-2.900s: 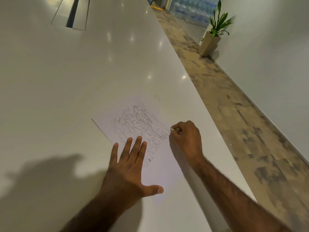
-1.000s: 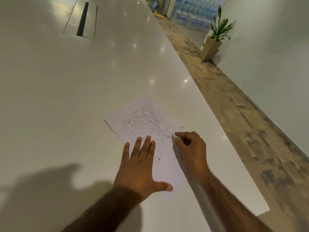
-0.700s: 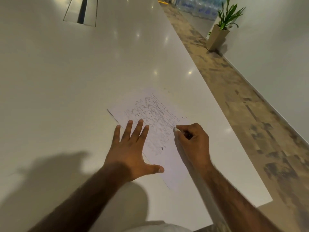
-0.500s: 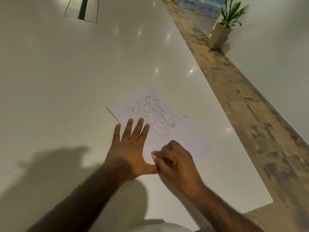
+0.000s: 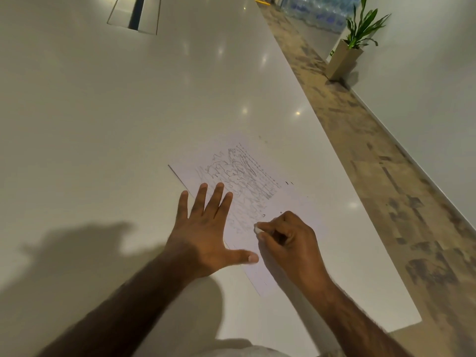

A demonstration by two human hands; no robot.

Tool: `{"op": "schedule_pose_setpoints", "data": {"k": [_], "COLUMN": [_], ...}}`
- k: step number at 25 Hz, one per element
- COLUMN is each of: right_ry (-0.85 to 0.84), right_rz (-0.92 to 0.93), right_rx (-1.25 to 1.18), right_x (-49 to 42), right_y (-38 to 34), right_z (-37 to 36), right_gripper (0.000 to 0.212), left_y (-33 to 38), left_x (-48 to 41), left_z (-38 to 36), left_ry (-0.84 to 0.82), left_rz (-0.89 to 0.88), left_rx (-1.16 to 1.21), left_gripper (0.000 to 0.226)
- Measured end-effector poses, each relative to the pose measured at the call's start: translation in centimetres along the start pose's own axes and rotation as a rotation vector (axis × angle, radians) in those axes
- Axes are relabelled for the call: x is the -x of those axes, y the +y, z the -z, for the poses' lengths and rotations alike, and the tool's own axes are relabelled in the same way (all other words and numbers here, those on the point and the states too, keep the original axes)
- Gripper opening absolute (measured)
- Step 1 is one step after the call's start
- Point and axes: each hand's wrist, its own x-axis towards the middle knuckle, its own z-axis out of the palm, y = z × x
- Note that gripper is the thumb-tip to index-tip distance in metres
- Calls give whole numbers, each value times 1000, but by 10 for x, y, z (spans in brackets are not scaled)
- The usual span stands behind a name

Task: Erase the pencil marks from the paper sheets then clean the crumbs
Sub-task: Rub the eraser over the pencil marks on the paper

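Observation:
A white paper sheet [image 5: 291, 207] covered with grey pencil scribbles lies on the white table [image 5: 128, 112], near its right edge. My left hand [image 5: 206, 228] lies flat with spread fingers on the sheet's left edge, pressing it down. My right hand [image 5: 288, 243] pinches a small white eraser [image 5: 257, 229] between thumb and fingers, its tip touching the paper at the lower end of the scribbles. A few dark crumbs [image 5: 289, 183] lie just off the sheet's right side.
A metal cable hatch [image 5: 136, 15] is set in the table far back. The table's right edge [image 5: 360, 202] drops to a patterned floor. A potted plant [image 5: 347, 55] stands by the wall at the far right.
My right hand with the eraser moved from the sheet's right side down toward my left thumb, then slightly back right. My left hand stayed flat on the paper.

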Motion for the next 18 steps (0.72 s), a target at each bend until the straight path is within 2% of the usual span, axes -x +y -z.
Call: {"op": "schedule_pose_setpoints", "data": {"k": [3, 5, 9, 12, 13, 15, 18], "right_ry": [-6, 34, 107, 67, 29, -32, -17], "right_rz": [-7, -31, -18, -17, -16, -10, -83], "right_rx": [-21, 47, 102, 115, 156, 249, 187], "right_x": [3, -3, -8, -12, -15, -18, -24], "right_y": [-2, 2, 1, 0, -2, -3, -1], "right_z": [-2, -1, -7, -4, -3, -2, 1], "right_gripper": [5, 12, 7, 8, 4, 8, 14], "left_y": [9, 12, 13, 13, 13, 12, 13], "left_x": [-2, -2, -1, -2, -2, -2, -3], "left_z": [0, -2, -7, -10, -10, -11, -11], "left_ry": [12, 28, 82, 95, 100, 109, 100], "left_rz": [45, 58, 68, 69, 68, 65, 66], "left_rx": [-17, -31, -30, -50, -50, -45, -37], "left_gripper": [139, 143, 139, 137, 137, 137, 137]}}
